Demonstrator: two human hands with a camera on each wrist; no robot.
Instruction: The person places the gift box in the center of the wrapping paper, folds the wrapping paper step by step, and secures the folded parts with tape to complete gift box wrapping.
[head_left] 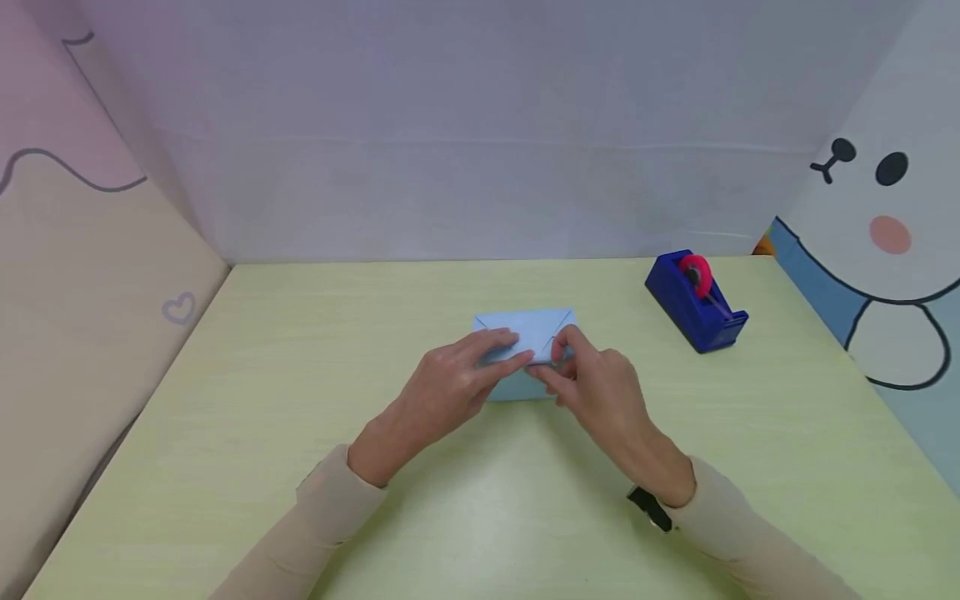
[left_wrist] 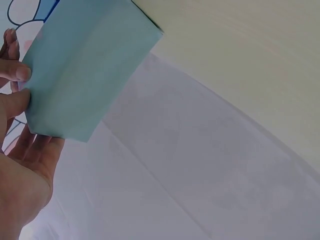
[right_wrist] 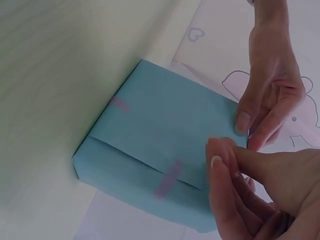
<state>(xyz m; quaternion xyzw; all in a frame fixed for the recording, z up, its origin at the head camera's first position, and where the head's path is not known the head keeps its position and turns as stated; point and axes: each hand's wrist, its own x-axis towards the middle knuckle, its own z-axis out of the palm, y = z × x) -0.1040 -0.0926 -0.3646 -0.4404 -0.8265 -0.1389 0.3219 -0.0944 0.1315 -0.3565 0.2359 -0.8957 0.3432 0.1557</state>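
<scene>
A box wrapped in light blue paper point(head_left: 521, 387) stands on the table, its end with slanting folds turned upward. In the right wrist view, strips of pinkish tape point(right_wrist: 169, 179) cross the paper seam on its broad side. My left hand point(head_left: 453, 375) holds the folded end, with its thumb on the broad side and fingers over the end. My right hand point(head_left: 600, 383) bends its index finger and thumb together at the right part of the same edge. Whether anything thin is between those fingertips is hidden.
A blue tape dispenser point(head_left: 690, 304) with a red-cored roll stands at the back right of the pale table point(head_left: 300, 350). Light cloth point(head_left: 480, 200) hangs behind the table, and printed panels with cartoon figures stand on both sides. A dark band point(head_left: 649, 508) circles the right wrist.
</scene>
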